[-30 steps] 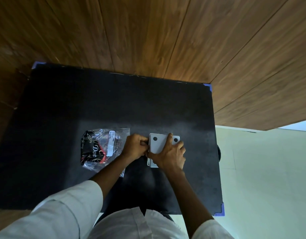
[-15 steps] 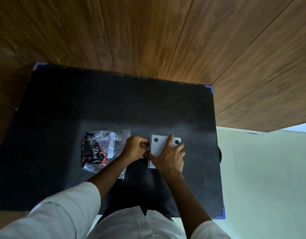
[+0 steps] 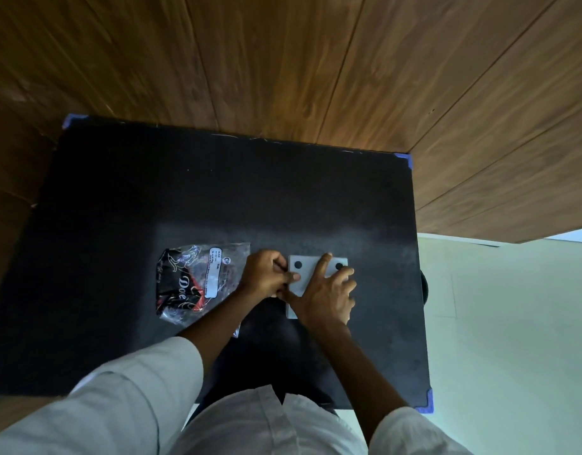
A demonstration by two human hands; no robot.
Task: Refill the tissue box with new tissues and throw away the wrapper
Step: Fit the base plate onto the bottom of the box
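Tissue box [image 3: 302, 273] lies under both hands' grip.

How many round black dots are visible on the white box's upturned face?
2. One black dot sits near the far-left corner of the white box; the other near the far-right corner. The right hand covers the near half, so more may be hidden.
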